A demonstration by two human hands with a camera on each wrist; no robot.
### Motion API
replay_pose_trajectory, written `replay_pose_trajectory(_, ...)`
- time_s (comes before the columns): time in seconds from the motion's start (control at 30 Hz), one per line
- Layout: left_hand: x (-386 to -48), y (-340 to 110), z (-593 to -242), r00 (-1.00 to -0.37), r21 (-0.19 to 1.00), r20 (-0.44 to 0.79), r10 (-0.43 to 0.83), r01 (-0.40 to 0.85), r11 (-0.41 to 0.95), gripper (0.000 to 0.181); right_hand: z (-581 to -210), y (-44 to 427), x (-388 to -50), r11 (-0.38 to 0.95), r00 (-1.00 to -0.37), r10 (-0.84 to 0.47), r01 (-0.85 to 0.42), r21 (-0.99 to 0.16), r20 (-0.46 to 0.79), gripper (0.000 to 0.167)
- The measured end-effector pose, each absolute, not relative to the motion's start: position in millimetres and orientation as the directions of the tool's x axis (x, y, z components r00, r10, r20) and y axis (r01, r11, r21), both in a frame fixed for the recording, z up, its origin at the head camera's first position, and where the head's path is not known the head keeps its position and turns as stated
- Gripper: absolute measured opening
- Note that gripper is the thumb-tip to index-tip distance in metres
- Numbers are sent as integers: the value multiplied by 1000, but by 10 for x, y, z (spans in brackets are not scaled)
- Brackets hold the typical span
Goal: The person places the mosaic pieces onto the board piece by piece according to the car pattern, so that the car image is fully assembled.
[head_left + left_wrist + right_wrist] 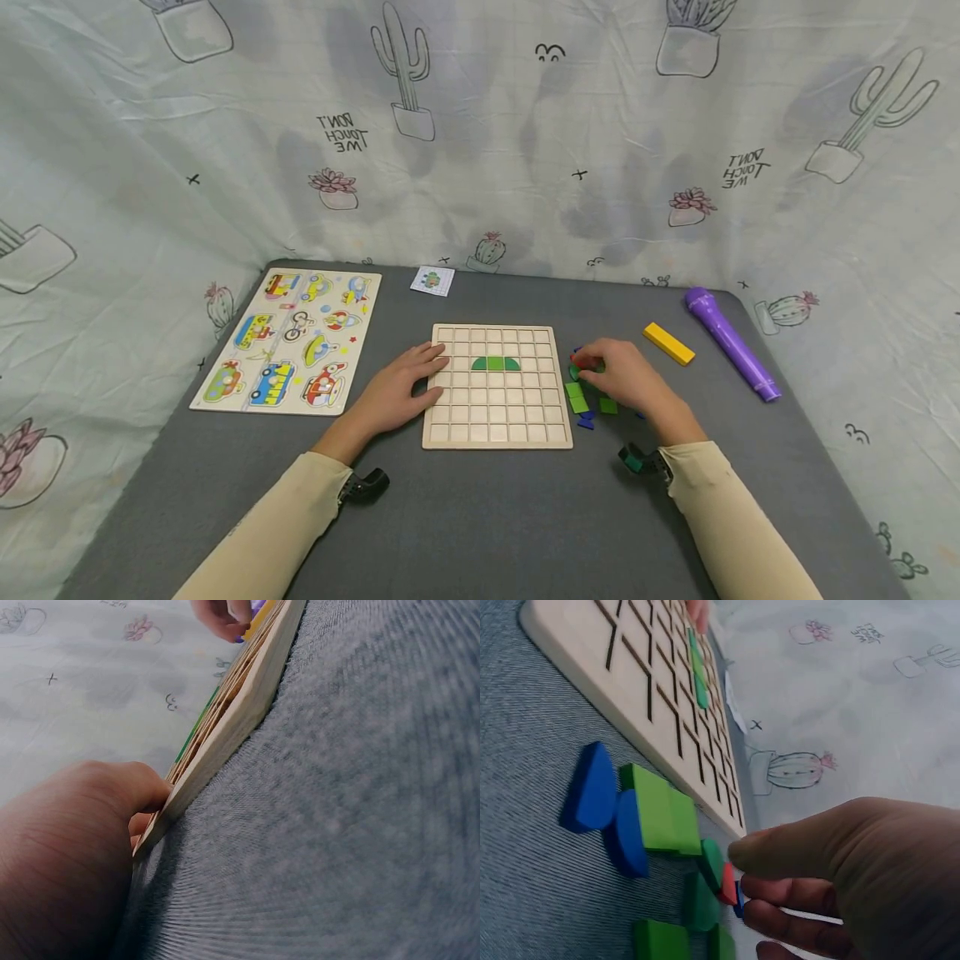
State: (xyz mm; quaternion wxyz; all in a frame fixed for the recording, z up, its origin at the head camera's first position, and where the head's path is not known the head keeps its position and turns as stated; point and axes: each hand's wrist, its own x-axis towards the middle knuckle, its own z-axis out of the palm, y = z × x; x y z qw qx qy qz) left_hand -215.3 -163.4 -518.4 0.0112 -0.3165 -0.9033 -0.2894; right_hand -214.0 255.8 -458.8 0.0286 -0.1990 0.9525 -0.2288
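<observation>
Wooden grid board [497, 429], flat on the grey table [510, 517], with a row of green pieces [496, 364] seated in its far half. At its left edge rests the left hand [397, 390], fingers spread over the rim. Just right of the board lie loose light green squares [576, 396], blue pieces [592, 787] and a red piece [728, 885]; above these, the right hand [626, 375] holds thumb and fingertips narrowly apart, contact uncertain. Farther right of the board: yellow block [669, 343], purple microphone [731, 343]. Left of it: vehicle puzzle [255, 354]. Beyond it: small printed card [432, 281].
</observation>
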Motion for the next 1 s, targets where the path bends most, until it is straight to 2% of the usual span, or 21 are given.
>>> replay_pose_trajectory(0.3, -2160, -1636, -5195, -801, 513, 198, 565, 576, 636, 59, -4672, 2482, -2180, 830, -895, -446, -420, -366, 15, 25)
replay_pose_trajectory(1.0, -2162, -1632, -5201, -806, 511, 188, 561, 568, 645, 59, -4681, 2481, -2213, 846, -902, -431, -414, -336, 24, 21)
